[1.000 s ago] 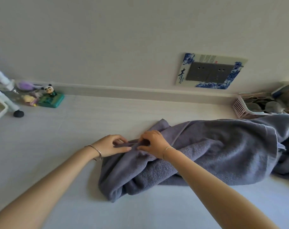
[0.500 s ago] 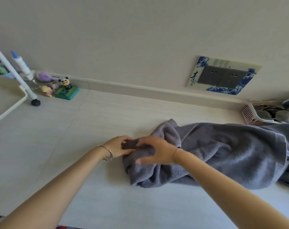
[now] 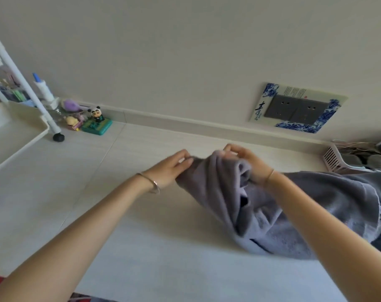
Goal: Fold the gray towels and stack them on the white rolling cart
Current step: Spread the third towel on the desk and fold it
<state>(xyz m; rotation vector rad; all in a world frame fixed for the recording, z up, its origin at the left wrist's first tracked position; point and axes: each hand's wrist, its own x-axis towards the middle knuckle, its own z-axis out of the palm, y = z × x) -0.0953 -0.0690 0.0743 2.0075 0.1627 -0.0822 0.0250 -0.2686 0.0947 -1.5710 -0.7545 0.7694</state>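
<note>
The left hand (image 3: 170, 167) and right hand (image 3: 248, 162) are each pinching the crumpled gray towel's (image 3: 228, 192) top edge; folding is barely starting, and no towel is showing on the white rolling cart (image 3: 28, 142)

Pale floor (image 3: 141, 236) with gray towel (image 3: 315, 203), toys (image 3: 96, 124), pink basket (image 3: 334, 160)
</note>
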